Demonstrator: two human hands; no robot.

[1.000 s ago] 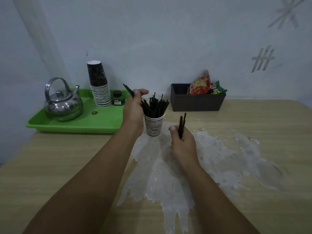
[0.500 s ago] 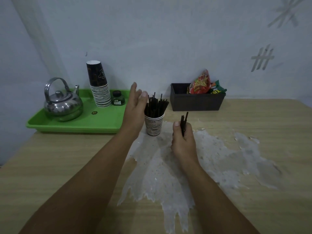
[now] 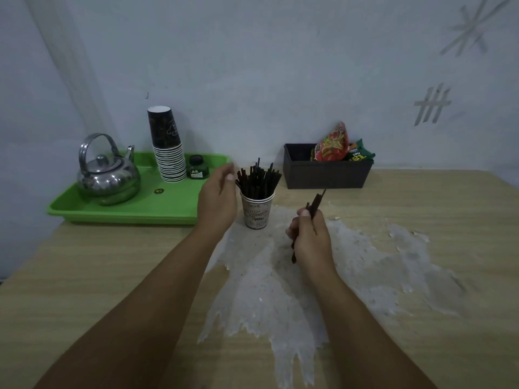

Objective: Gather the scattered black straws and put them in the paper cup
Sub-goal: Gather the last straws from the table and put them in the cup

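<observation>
A white printed paper cup (image 3: 256,213) stands upright at the middle of the table, full of several black straws (image 3: 257,179) that fan out of its top. My left hand (image 3: 217,196) hovers just left of the cup, fingers apart, holding nothing. To the cup's right, my right hand (image 3: 310,237) is closed around a small bundle of black straws (image 3: 316,202); their tips stick up toward the far right and their lower ends show below my fist.
A green tray (image 3: 134,209) at the far left holds a steel kettle (image 3: 108,175), a stack of paper cups (image 3: 168,147) and a small dark bottle (image 3: 197,171). A black box (image 3: 323,172) with snack packets sits against the wall. The tabletop has a large peeled pale patch (image 3: 280,279).
My left hand dropped its straw into the cup, opened, and drew back slightly to the left. My right hand shifted a little with its bundle, tilting the straws to the right.
</observation>
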